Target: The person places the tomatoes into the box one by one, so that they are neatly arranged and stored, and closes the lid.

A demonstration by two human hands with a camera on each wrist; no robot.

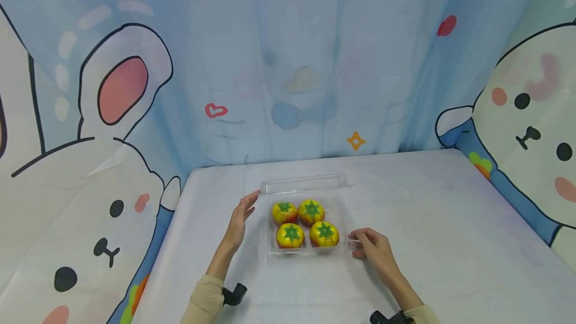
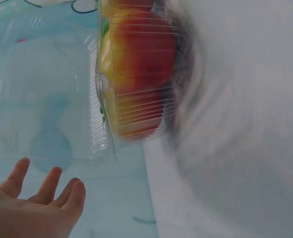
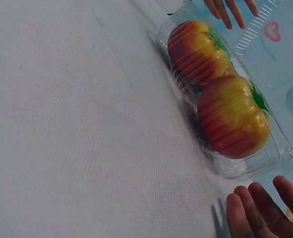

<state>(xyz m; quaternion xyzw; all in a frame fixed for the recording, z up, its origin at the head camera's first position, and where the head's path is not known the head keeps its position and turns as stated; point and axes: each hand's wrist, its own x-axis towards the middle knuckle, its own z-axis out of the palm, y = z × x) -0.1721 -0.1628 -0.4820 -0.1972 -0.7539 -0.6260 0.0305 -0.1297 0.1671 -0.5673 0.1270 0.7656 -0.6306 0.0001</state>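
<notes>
A clear plastic clamshell box [image 1: 272, 251] stands on the table with its lid [image 1: 303, 184] raised at the back. Several yellow-and-red fruits with green leafy tops, persimmon-like [image 1: 290, 235], sit inside in two rows. My left hand [image 1: 236, 224] is at the left end of the lid, fingers extended; in the left wrist view the hand [image 2: 42, 213] is by the lid's edge [image 2: 47, 99], and contact is unclear. My right hand [image 1: 377, 255] is beside the box's right side. The right wrist view shows its fingers [image 3: 258, 210] loosely bent near the box corner, holding nothing.
A white cloth covers the table [image 1: 450, 224]. Behind it hangs a light blue curtain [image 1: 292, 64] with printed cartoon figures. Dark wrist-worn devices [image 1: 235, 294] sit on both forearms.
</notes>
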